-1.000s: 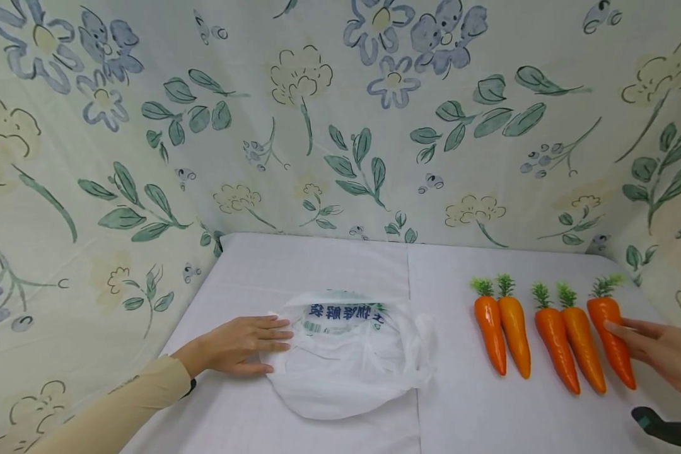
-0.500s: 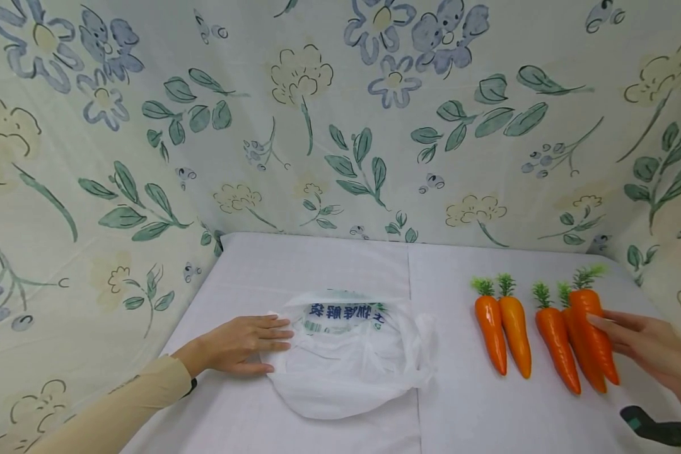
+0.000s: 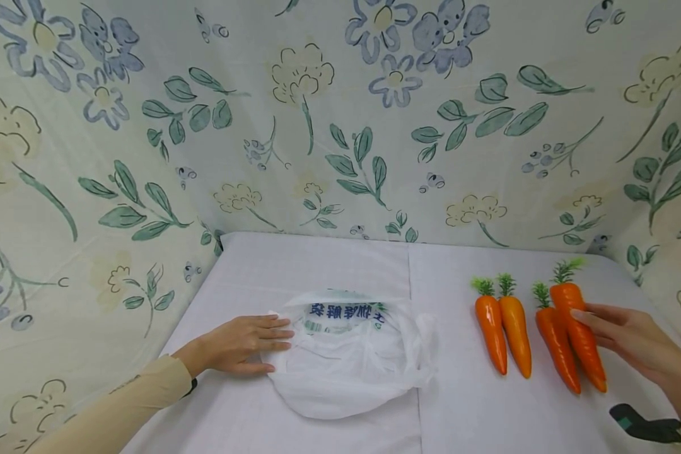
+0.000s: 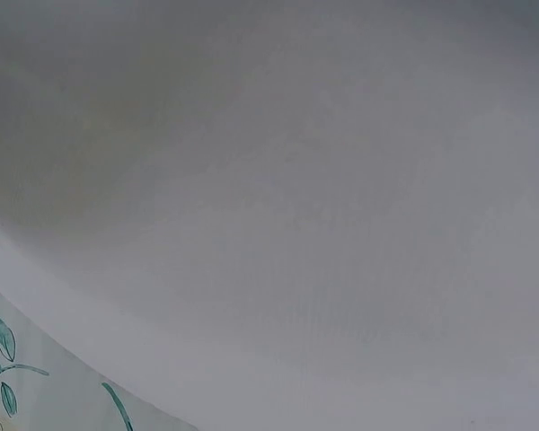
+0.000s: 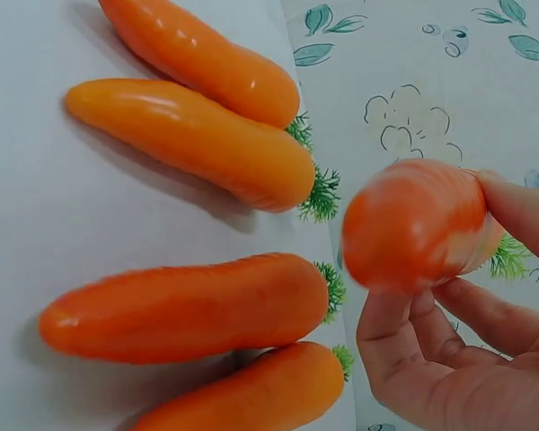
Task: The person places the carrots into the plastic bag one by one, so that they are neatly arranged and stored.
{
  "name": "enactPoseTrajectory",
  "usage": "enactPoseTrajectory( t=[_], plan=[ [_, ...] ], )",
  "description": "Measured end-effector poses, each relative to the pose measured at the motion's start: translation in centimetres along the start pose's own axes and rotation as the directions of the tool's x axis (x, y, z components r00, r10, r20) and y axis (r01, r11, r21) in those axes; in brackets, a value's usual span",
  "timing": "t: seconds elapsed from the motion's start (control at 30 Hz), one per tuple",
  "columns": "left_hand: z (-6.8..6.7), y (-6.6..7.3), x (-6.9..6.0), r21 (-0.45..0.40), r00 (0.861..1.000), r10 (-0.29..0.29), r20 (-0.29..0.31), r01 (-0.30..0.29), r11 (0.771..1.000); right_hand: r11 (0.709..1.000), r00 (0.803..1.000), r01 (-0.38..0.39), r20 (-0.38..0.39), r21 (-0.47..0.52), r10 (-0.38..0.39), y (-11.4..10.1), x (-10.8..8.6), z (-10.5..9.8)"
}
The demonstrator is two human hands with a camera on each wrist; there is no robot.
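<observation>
My left hand (image 3: 241,345) rests on the left edge of a white plastic bag (image 3: 340,397), fingers spread and straight. The bag lies with its mouth spread out, blue print showing inside. On the right, my right hand (image 3: 630,337) pinches an orange carrot (image 3: 570,302) between thumb and fingers. The right wrist view has this carrot raised off the table, its tip toward the camera. Beneath it lie a red-orange carrot (image 5: 189,310) and a lighter carrot (image 5: 260,391); the held one hides the lighter one in the head view.
Two more carrots, a red-orange carrot (image 3: 490,334) and a yellow-orange carrot (image 3: 515,334), lie side by side between bag and right hand. White cloth (image 3: 318,261) covers the table. A floral curtain (image 3: 340,157) encloses the back and sides.
My right hand has carried the rightmost carrot leftward, over the carrot beside it. The left hand and the bag have stayed put.
</observation>
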State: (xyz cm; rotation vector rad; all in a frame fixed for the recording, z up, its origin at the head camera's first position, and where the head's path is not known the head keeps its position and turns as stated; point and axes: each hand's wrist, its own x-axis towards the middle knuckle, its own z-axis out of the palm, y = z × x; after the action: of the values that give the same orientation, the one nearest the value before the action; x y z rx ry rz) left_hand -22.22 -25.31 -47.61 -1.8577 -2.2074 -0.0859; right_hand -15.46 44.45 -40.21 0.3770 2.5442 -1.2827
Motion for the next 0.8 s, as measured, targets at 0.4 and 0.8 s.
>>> enactPoseTrajectory(
  t=[0.4, 0.8],
  plan=[
    [0.0, -0.1, 0.0, 0.010, 1.000, 0.019, -0.014, -0.018, 1.000, 0.997, 0.997, 0.074, 0.027, -0.027, -0.073, -2.5, -0.8, 1.4],
    [0.0, 0.1, -0.1, -0.007, 1.000, -0.019, 0.009, 0.020, 1.000, 0.988, 0.989, 0.139, 0.069, -0.065, -0.135, -5.2, -1.8, 3.3]
  ],
)
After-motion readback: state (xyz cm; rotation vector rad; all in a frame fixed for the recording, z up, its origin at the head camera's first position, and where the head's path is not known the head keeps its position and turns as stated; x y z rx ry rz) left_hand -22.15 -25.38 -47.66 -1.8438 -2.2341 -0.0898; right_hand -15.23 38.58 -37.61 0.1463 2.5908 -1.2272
